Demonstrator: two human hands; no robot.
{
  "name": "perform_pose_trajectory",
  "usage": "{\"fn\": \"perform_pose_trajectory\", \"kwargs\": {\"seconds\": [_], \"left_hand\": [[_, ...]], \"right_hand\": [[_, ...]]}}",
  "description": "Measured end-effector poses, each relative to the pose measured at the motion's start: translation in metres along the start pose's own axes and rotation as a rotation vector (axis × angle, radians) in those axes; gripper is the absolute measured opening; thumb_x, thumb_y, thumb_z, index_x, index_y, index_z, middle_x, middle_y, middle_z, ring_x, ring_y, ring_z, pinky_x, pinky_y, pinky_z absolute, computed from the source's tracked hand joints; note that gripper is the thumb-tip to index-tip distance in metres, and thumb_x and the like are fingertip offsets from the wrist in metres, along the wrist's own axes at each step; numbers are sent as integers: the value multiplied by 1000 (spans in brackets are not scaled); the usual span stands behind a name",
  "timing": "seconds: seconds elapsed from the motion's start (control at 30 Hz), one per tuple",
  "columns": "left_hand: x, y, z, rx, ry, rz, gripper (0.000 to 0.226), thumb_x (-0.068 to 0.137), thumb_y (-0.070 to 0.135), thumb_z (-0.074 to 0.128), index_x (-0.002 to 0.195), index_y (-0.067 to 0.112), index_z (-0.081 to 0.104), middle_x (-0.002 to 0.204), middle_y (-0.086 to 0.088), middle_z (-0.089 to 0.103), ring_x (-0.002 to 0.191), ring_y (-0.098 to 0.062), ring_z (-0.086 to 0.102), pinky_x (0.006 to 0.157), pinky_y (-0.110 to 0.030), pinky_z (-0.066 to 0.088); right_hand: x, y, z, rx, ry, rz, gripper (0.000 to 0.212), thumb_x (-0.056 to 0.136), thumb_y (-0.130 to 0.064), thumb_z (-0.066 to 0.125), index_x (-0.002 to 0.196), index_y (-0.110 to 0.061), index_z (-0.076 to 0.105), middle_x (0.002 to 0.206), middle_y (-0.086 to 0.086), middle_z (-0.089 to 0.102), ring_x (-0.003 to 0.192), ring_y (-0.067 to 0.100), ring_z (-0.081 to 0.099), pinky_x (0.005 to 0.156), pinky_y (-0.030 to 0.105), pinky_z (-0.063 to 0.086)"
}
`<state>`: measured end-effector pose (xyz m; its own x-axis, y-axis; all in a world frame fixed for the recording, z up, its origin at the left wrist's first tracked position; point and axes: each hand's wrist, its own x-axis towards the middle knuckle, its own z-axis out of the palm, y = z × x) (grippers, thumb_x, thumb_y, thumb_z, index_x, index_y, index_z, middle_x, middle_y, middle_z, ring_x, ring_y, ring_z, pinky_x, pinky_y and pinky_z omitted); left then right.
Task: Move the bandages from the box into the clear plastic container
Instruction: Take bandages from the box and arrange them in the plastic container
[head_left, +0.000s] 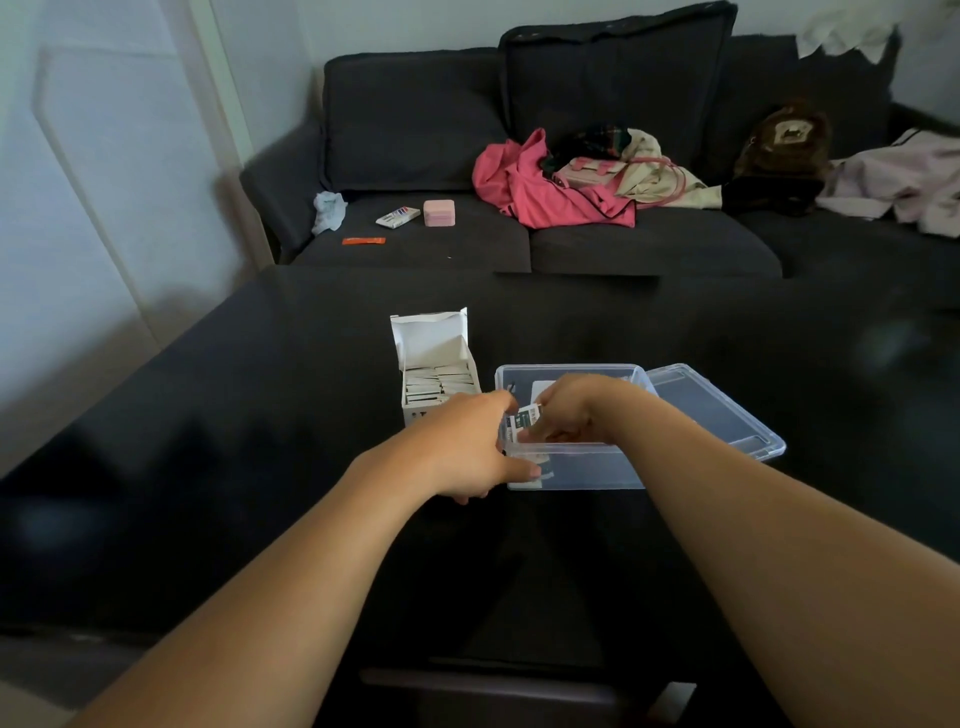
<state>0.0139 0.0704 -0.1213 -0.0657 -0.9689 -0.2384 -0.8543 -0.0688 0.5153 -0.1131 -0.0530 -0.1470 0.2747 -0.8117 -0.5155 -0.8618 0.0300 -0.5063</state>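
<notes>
Taking the clear plastic container (582, 467) as the marker, it sits open on the dark bench (208, 467), its lid (727, 415) folded back on the far right side of it, and the white box (436, 374) stands just beside its far left corner with the flap up and a good many bandages (441, 384) packed inside. Both hands are working over the container's left end. The right hand (571, 410) has its grip closed round a small bundle of wrapped bandages (525, 418), pinching them just above the rim. The left hand (467, 447) is curled at the container's near left corner, thumb against the wall; it looks to be steadying it, though I cannot tell for sure whether that grip holds anything. One loose bandage (543, 388) already lies on the floor of the container, and another pale piece (535, 475) shows at the near left corner. To my eye the step is the setting-down: best to lower the bundle flat against the bottom before letting go, keep the other hand bracing that light container so it does not skid, and square the stack so later handfuls fit beside it.
</notes>
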Motion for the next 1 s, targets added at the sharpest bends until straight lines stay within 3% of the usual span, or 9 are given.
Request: {"fn": "perform_pose_trajectory", "kwargs": {"seconds": [0.17,0.4,0.5,0.6,0.77,0.9,1.0], "left_hand": [[3,-3,2,-21,1,7,61,89,39,75,140,27,43,103,0,68,75,-17,74,56,-24,58],[5,-5,4,-27,0,12,69,88,40,75,145,27,38,96,-4,73,74,-20,76,59,-30,61],[7,-5,4,-22,-6,2,72,87,40,76,146,28,36,95,-5,74,73,-19,76,59,-30,62],[7,-5,3,-36,0,-1,72,87,37,77,146,27,36,98,-5,72,72,-19,76,56,-27,60],[4,-3,4,-87,8,17,65,87,32,78,140,26,42,99,-1,68,71,-18,75,51,-23,55],[7,-6,4,-79,8,16,67,90,19,75,146,26,37,105,-4,65,73,-18,74,52,-24,56],[10,-10,7,-27,46,25,61,94,8,66,145,27,38,102,-7,66,71,-18,75,53,-29,61]], "right_hand": [[-1,-4,7,-124,62,-46,42,86,-31,77,120,-9,66,115,9,67,100,22,64,87,30,53],[-13,-13,10,-341,163,-83,34,91,-31,72,110,-4,63,90,6,61,80,16,59,75,26,45],[-12,-19,6,-259,85,-83,29,91,-24,73,109,-2,66,99,10,72,87,20,71,84,28,57],[-9,-21,3,-224,44,-62,23,94,-18,68,110,-2,64,105,15,74,91,25,75,87,35,60],[1,-13,4,-297,-76,-40,34,95,-9,64,129,-6,58,97,17,75,77,25,78,79,36,63],[0,-10,5,-287,-133,-62,41,98,-5,54,139,-9,49,88,20,76,68,24,76,58,30,61],[-1,-11,4,-279,-153,-66,44,98,-4,55,141,-8,46,91,20,76,75,27,77,56,29,60]]}}
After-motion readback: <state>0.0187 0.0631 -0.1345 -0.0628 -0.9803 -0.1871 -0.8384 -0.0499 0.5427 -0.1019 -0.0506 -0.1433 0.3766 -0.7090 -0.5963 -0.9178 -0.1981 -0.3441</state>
